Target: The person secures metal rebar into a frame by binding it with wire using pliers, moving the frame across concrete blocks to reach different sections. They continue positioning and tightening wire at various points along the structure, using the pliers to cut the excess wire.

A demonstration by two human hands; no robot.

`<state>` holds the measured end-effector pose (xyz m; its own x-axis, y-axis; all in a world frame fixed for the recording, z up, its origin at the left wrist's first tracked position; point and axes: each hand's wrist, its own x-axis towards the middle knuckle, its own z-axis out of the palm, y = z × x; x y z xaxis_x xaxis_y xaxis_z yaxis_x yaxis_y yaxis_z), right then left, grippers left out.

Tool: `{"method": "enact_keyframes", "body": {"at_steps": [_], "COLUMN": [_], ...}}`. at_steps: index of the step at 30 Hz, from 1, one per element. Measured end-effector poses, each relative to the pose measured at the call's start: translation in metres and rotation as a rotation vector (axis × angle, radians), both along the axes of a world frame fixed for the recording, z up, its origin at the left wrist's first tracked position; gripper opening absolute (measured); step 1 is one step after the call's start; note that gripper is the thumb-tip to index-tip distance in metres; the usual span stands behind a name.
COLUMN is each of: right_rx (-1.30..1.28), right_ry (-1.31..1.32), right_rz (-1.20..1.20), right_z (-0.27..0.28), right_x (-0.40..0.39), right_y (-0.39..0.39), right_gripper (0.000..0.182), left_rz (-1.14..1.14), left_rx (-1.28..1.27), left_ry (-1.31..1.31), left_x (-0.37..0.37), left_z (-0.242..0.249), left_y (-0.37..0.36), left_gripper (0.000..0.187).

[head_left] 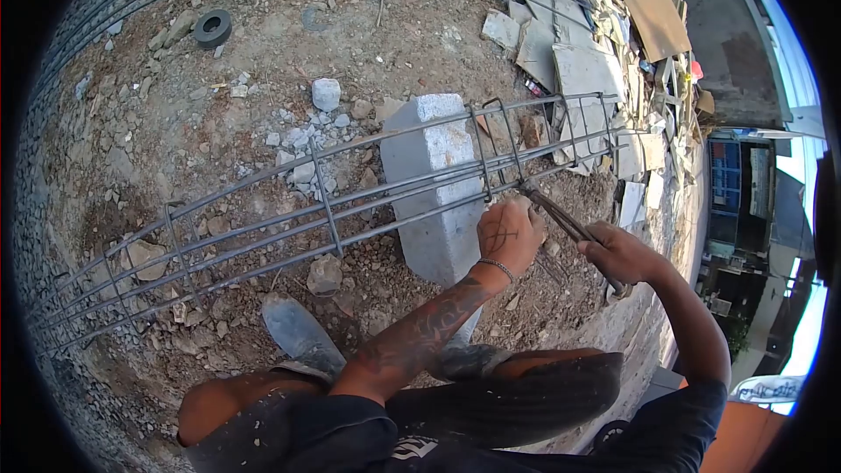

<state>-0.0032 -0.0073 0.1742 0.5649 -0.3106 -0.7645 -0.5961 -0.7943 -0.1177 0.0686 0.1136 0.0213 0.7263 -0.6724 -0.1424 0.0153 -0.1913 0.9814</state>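
A long rebar cage [377, 193] with several stirrups runs across the view and rests over a pale concrete block [429, 166]. My left hand [510, 235] is closed at the cage's lower bar, just right of the block; what its fingers hold is too small to name. In my right hand [620, 254] are the handles of long rusty pincers [561, 213]. The jaws of the pincers touch the cage near a stirrup, right beside my left fingers. Thin wires [554, 270] hang below my left hand.
Rubble and broken concrete pieces [307, 153] lie behind the cage. A black tape roll [212, 28] is on the dirt at the upper left. Broken boards [587, 70] and debris are piled at the upper right. More long bars cross the top. My boot [302, 331] stands below the cage.
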Motion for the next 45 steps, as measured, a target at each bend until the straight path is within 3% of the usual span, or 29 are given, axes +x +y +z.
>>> {"method": "enact_keyframes", "body": {"at_steps": [7, 9, 11, 12, 14, 15, 17, 20, 21, 23, 26, 27, 28, 30, 31, 33, 34, 41, 43, 45], "right_rx": [-0.049, -0.217, -0.316, -0.418, -0.448, -0.491, -0.539, -0.484, -0.261, 0.28, 0.497, 0.338, 0.344, -0.316, -0.508, -0.539, -0.577, -0.432, -0.426, -0.476], "right_ry": [0.192, 0.201, 0.194, 0.186, 0.178, 0.185, 0.193, 0.142, 0.136, 0.139, 0.197, 0.267, 0.266, 0.199, 0.277, 0.277, 0.272, 0.141, 0.087, -0.025], "right_rz": [-0.183, 0.114, 0.16, 0.215, 0.207, 0.25, 0.286, 0.229, -0.192, -1.014, -1.085, -1.006, -1.007, 0.088, 0.173, 0.246, 0.325, 0.058, 0.039, 0.122], "right_z": [0.007, 0.009, 0.002, 0.0, -0.002, -0.005, -0.003, 0.013, 0.023, 0.034, 0.029, 0.026, 0.026, 0.031, 0.026, 0.022, 0.02, -0.009, -0.021, -0.029], "right_x": [0.02, 0.026, 0.024, 0.021, 0.017, 0.015, 0.014, 0.021, 0.02, 0.017, 0.01, 0.013, 0.015, 0.024, 0.027, 0.017, 0.012, -0.02, -0.031, -0.04], "right_y": [0.016, 0.019, 0.024, 0.027, 0.029, 0.027, 0.027, 0.031, 0.026, 0.015, 0.009, 0.011, 0.017, 0.032, 0.043, 0.039, 0.035, 0.004, -0.01, -0.021], "right_gripper": [0.035, 0.031, 0.029, 0.027, 0.027, 0.028, 0.029, 0.037, 0.039, 0.039, 0.029, 0.024, 0.024, 0.013, 0.012, 0.011, 0.011, 0.026, 0.026, 0.026], "left_rz": [0.025, 0.004, 0.355, 0.339, 0.027, 0.022, -0.67, -0.517, -0.526, -0.226, -0.132, -0.133, -0.153, -0.167, -0.369, -0.63, -0.622, -0.644, -0.6, -0.382], "left_rx": [-0.009, -0.002, -0.078, -0.078, -0.63, -0.632, -0.32, -0.426, -0.427, -0.627, -0.695, -0.692, -0.681, -0.674, -0.546, -0.315, -0.319, -0.276, -0.338, -0.759], "left_ry": [0.028, 0.048, -0.486, -0.482, -0.529, -0.527, -0.443, -0.499, -0.491, -0.503, -0.518, -0.526, -0.512, -0.498, -0.495, -0.467, -0.474, -0.643, -0.639, -0.57], "left_x": [0.0, 0.01, 0.022, 0.019, 0.01, 0.014, 0.017, 0.005, 0.001, -0.005, -0.006, -0.002, 0.0, 0.009, 0.013, 0.017, 0.018, -0.008, -0.017, 0.005], "left_z": [0.006, 0.022, 0.045, 0.039, 0.02, 0.017, 0.011, -0.001, -0.004, -0.007, -0.007, -0.006, -0.003, 0.011, 0.019, 0.027, 0.029, 0.01, -0.001, 0.02], "left_y": [0.002, 0.006, 0.003, -0.013, -0.051, -0.056, -0.064, -0.061, -0.061, -0.061, -0.06, -0.058, -0.057, -0.059, -0.06, -0.063, -0.064, -0.073, -0.072, -0.035], "left_gripper": [0.014, 0.015, 0.013, 0.013, 0.011, 0.011, 0.009, 0.009, 0.009, 0.013, 0.017, 0.017, 0.018, 0.019, 0.021, 0.027, 0.027, 0.016, 0.016, 0.022]}}
